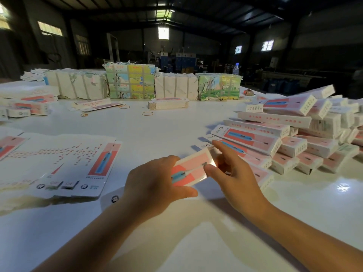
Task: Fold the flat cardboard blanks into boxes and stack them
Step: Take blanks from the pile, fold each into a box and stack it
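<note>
The step in hand looks like closing the far end of a box (189, 168), held just above the table (149, 132) between both hands, right beside the heap of done boxes (290, 138). To do it well, the person should keep the body squared with the left hand (157, 183) so the walls do not skew, tuck the end flap fully into its slot with the right hand (233, 173), and press the crease flat before letting go; a half-tucked flap would likely spring open once laid on the heap. The box is glossy and light, so a firm but gentle hold should serve.

The left hand grips the near end of the box, thumb curled under its lower edge and fingers wrapped over the top. The right hand pinches at the far end, thumb tip on the printed face and fingers reaching over the end; whether a flap is already tucked cannot be told, the spot being blurred. Both forearms reach in from the bottom edge, converging on the box. Flat blanks (64, 161) lie fanned to the left, near at hand for the next fold
</note>
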A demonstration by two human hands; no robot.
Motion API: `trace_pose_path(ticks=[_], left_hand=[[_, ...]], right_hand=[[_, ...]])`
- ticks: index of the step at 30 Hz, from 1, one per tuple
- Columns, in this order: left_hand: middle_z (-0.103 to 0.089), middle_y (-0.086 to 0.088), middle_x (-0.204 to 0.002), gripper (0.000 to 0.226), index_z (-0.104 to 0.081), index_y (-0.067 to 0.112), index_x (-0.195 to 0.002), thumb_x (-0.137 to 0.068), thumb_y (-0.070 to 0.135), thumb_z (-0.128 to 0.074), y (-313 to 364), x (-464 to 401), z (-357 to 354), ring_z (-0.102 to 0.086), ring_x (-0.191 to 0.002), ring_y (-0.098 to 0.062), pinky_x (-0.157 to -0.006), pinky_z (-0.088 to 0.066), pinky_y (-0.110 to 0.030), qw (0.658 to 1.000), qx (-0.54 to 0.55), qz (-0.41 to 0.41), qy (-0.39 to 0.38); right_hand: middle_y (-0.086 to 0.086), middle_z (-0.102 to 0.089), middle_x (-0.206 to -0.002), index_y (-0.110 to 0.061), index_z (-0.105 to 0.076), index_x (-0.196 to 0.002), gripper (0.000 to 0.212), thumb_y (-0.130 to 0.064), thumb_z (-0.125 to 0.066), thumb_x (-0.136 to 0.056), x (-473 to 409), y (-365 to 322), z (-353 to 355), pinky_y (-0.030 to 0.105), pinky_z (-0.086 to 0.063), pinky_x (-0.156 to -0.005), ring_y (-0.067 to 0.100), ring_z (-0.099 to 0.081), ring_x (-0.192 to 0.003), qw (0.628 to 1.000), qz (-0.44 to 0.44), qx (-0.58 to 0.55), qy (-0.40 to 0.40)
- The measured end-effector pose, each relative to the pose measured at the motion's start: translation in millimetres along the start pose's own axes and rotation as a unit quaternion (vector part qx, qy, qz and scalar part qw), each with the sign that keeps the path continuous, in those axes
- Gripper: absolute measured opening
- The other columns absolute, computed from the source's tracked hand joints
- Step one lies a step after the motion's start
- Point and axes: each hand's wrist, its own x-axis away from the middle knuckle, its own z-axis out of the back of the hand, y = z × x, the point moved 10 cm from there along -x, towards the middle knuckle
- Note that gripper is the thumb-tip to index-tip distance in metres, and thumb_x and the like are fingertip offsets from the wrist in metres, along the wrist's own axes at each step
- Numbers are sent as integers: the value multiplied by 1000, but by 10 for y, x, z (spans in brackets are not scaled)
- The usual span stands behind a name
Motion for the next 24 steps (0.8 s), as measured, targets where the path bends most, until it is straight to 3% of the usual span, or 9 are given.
trace_pose_path(ticks=[3,5,10,15,17,19,21,23,24], left_hand=[[-59,17,-117,63,-45,36,-119,-69,70,-60,12,0,-13,-55,-89,-5,-75,-48,-20,1000,-3,-5,-6],[-59,17,-117,63,-45,36,-118,-68,72,-59,16,-1,-37,-56,-88,-6,-75,-50,-21,1000,-7,-3,-13],[-58,16,-119,64,-44,34,-115,-67,75,-55,-9,-26,-109,-53,-83,-6,-67,-46,-17,999,-23,12,-27],[-58,16,-119,63,-44,35,-113,-66,77,-52,-31,-51,-145,-53,-81,-8,-63,-44,-15,999,-24,24,-38],[-60,14,-115,58,-44,36,-107,-67,78,-53,-48,-57,-117,-55,-83,-8,-69,-50,-22,999,-6,32,-33],[-61,13,-111,52,-41,37,-98,-67,78,-52,-66,-56,-80,-59,-86,-11,-75,-53,-28,999,16,38,-25],[-61,14,-112,47,-38,38,-95,-70,73,-56,-70,-45,-67,-59,-86,-10,-76,-53,-29,999,31,37,-23],[-60,16,-115,46,-37,39,-96,-70,71,-57,-45,-37,-68,-58,-83,-8,-73,-52,-25,999,37,31,-23],[-59,17,-117,47,-36,40,-97,-69,72,-57,-26,-35,-72,-57,-82,-8,-72,-51,-22,999,39,27,-24]], right_hand=[[2,-57,-71,-22,-63,-98,23,-3,-65,-85,-7,1,18,13,-39,-53,3,-50,-59,998,-7,-60,13],[9,-61,-73,-17,-67,-91,18,0,-64,-84,3,9,14,11,-38,-51,3,-51,-56,996,-17,-87,13],[-9,-67,-66,-14,-70,-92,19,0,-60,-88,10,72,-28,7,-40,-49,-3,-55,-51,992,-46,-118,6],[-10,-69,-75,-29,-70,-90,24,-7,-61,-89,-12,40,-32,9,-42,-55,-2,-58,-61,996,-38,-84,-1],[-8,-61,-93,-35,-64,-103,25,-16,-67,-86,-40,-76,59,9,-41,-66,-2,-53,-75,999,17,33,31],[-7,-43,-115,-34,-46,-129,59,-26,-75,-79,-63,-107,200,5,-39,-77,-1,-45,-90,990,41,102,87],[-4,-38,-129,-32,-29,-143,87,-26,-79,-73,-89,64,287,15,-43,-89,7,-46,-108,992,-29,41,112],[6,-54,-128,-30,-30,-143,85,-20,-78,-73,-85,316,136,34,-52,-80,19,-58,-104,977,-145,-142,61],[10,-62,-120,-25,-38,-140,77,-16,-75,-73,-69,402,-22,37,-55,-72,24,-64,-96,947,-194,-254,12]])
